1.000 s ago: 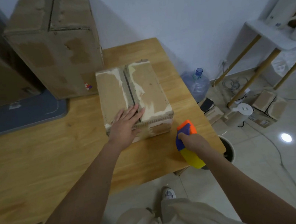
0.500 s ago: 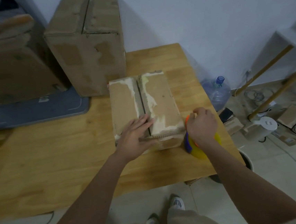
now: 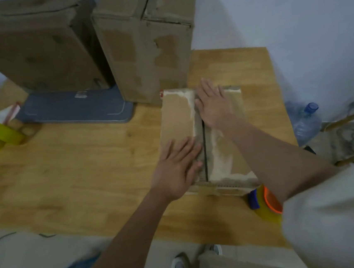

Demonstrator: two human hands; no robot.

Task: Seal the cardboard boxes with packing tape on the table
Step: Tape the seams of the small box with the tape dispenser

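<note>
Cardboard, brown and scuffed: one small box (image 3: 204, 135), lying flat toward the right side of the wooden desk (image 3: 77, 165), top flaps folded shut with a dark open seam running down the middle between them. Torn whitish patches flank the seam; no fresh strip of tape can be made out across it. Left hand (image 3: 176, 172): fingers straight and spread, palm down on the near end of the left flap, fingertips touching the seam. Right hand (image 3: 214, 106): fingers straight and together, flat on the far end of the box across the seam, holding nothing. Tape dispenser (image 3: 264, 201): orange, blue and yellow, resting on the desk just beside the near right corner of the box, partly hidden under the right forearm, untouched by either hand. Two larger boxes, one (image 3: 147, 41) directly behind the small box and touching or nearly touching it, another (image 3: 33, 44) at far left, standing on a grey mat (image 3: 76, 109); whether either is sealed cannot be told. Yellow tape roll (image 3: 3, 135) at the left edge of the desk. Water bottle (image 3: 306, 121) on the floor to the right. Step in hand, as judged: flaps being pressed closed and level, ahead of taping. Next move would call for the right hand to take up the dispenser while the left keeps the flaps together, then a strip laid straight along the seam.
</note>
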